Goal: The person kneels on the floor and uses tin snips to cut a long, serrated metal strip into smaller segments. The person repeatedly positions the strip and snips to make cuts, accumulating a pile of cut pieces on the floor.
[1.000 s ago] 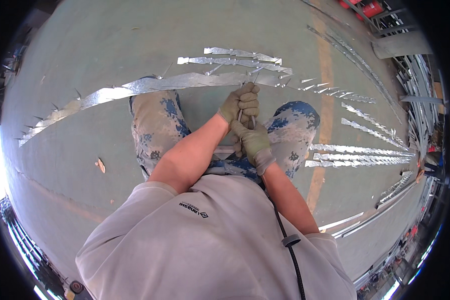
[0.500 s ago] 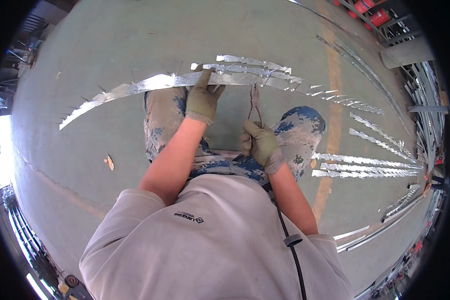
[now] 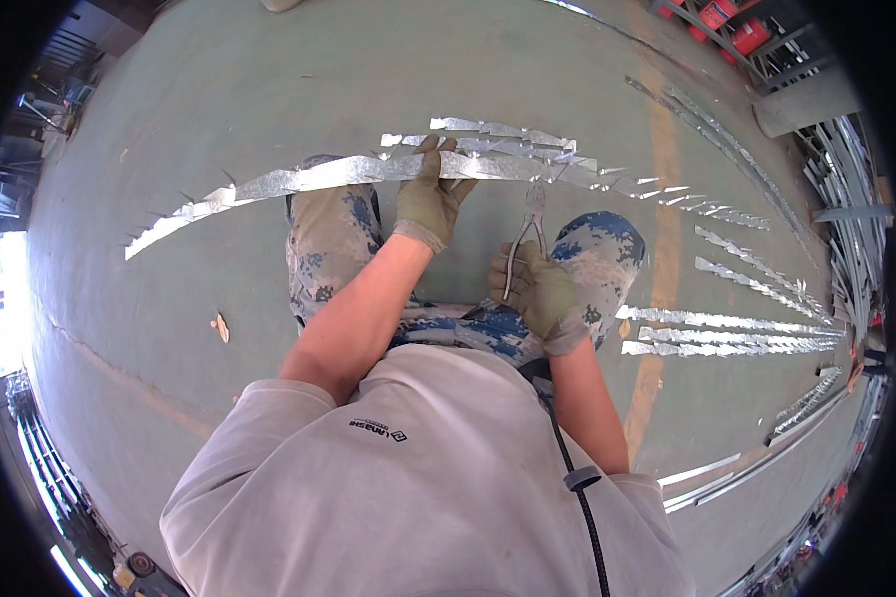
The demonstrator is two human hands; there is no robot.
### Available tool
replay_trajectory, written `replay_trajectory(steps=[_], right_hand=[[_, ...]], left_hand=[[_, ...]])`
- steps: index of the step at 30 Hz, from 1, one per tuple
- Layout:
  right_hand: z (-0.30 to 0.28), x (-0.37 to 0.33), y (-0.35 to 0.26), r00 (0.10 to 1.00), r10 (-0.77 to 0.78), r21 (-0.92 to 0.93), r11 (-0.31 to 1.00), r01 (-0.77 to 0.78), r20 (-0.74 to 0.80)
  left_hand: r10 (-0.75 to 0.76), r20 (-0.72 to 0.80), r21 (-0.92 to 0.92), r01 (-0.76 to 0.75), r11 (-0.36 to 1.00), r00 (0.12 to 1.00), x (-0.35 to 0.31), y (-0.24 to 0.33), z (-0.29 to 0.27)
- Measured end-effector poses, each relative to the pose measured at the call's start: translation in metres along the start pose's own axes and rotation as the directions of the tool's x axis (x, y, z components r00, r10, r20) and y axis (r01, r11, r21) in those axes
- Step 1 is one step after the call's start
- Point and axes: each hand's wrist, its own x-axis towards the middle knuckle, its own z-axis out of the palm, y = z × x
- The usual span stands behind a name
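A long silvery metal strip with pointed spikes along its edges (image 3: 343,172) stretches crosswise in front of my knees. My gloved left hand (image 3: 430,204) grips its middle, thumb and fingers on either side of the metal. In my gloved right hand (image 3: 540,294) is a pair of pliers (image 3: 535,207), its jaws up against the near edge of the strip. The handles look spread a little, with one lying along my fingers. Just beyond the held strip lie two shorter spiked strips (image 3: 503,128), partly overlapped by it.
Several similar spiked strips (image 3: 727,333) lie on the floor to the right. Long metal bars (image 3: 851,219) are stacked at the far right edge, near red containers (image 3: 747,37). A yellow line (image 3: 657,249) runs along the green floor, and a dry leaf (image 3: 221,326) lies at left.
My left hand has shifted right along the strip. The pliers have moved right to another spot on it, and their handles have turned within my right hand.
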Motion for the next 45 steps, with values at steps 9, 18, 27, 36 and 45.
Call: replay_trajectory(steps=[9,18,27,36,45], right_hand=[[0.024,0.004,0.02,0.985,-0.087,-0.357,0.934,0.028,-0.15],[0.03,0.017,0.025,0.974,-0.182,-0.548,0.833,0.08,-0.135],[0.038,0.024,0.033,0.961,-0.227,-0.545,0.831,0.106,-0.16],[0.037,0.034,0.047,0.948,-0.264,-0.579,0.807,0.117,-0.177],[0.045,0.045,0.063,0.939,-0.253,-0.532,0.841,0.094,-0.233]], left_hand=[[-0.026,-0.011,0.003,0.026,1.0,1.0,0.005,0.0,-0.002],[-0.018,-0.046,-0.026,0.017,1.0,0.999,0.01,-0.005,-0.013],[-0.024,-0.043,-0.017,0.023,1.0,0.999,0.009,-0.003,-0.013],[-0.031,-0.049,-0.012,0.031,0.999,0.998,0.009,-0.002,-0.013],[-0.051,-0.053,-0.02,0.05,0.999,0.997,0.013,-0.006,-0.018]])
